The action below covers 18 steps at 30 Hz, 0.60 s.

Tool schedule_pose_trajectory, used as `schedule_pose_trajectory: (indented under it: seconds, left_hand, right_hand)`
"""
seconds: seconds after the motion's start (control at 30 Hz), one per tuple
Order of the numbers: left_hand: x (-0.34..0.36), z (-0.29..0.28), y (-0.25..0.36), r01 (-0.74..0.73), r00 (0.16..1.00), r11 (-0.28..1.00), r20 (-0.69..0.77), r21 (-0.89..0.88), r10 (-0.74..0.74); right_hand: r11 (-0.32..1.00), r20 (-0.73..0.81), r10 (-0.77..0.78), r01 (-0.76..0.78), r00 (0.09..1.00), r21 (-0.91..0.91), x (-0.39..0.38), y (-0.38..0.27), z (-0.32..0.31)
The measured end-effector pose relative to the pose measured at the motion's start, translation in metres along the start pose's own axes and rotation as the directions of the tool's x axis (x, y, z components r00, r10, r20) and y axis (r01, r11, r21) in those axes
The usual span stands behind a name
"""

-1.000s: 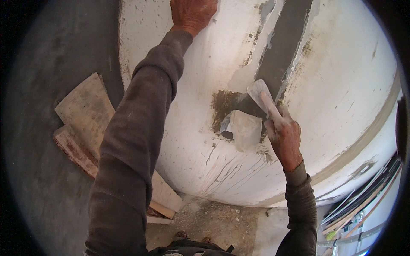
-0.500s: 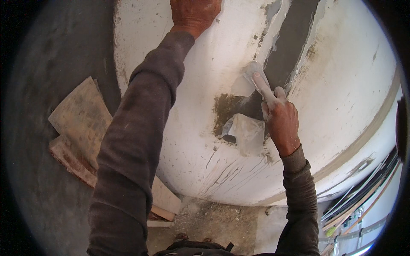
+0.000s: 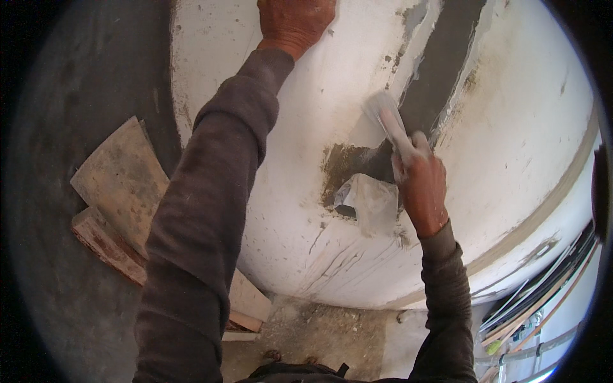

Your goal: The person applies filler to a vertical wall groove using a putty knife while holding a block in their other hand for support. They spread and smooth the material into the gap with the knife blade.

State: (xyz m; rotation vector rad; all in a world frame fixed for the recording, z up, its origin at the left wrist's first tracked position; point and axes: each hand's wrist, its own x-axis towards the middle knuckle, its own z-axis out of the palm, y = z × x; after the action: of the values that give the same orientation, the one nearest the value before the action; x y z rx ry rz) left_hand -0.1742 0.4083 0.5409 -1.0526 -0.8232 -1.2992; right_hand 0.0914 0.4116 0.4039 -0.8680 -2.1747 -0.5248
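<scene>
My right hand (image 3: 421, 182) grips a whitish putty knife (image 3: 382, 108), its index finger stretched along the tool. The blade lies against the curved white wall (image 3: 306, 140), beside a dark grey strip (image 3: 440, 64) with rough pale edges. Just left of the hand, a crumpled translucent plastic sheet (image 3: 377, 207) hangs from a brownish-grey bare patch (image 3: 345, 166). Higher up, my left hand (image 3: 295, 22) is at the wall's surface at the top edge of the picture. Its fingers are cut off there, so their pose is hidden.
Worn boards (image 3: 124, 179) lean at the left by a dark grey surface (image 3: 70, 76), partly behind my left arm. Below is a dusty floor (image 3: 325, 329). Long pipes and strips (image 3: 536, 287) lie at the lower right beyond the wall's edge.
The putty knife has shifted and tilted slightly, and its blade is more blurred. My left hand sits a little farther right in the picture. The plastic sheet looks nearly the same.
</scene>
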Motion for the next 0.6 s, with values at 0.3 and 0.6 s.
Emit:
schedule_pose_trajectory:
  seconds: [0.3, 0.6]
  left_hand:
    - [-0.001, -0.002, 0.000, 0.059, 0.998, 0.998, 0.033, -0.025, -0.058]
    - [0.000, -0.002, 0.001, 0.073, 0.996, 0.997, 0.050, -0.014, -0.072]
  right_hand:
    - [0.998, -0.136, -0.066, 0.067, 0.988, 0.001, 0.017, 0.005, -0.005]
    - [0.998, 0.001, 0.054, -0.054, 0.999, 0.027, -0.008, -0.002, -0.006]
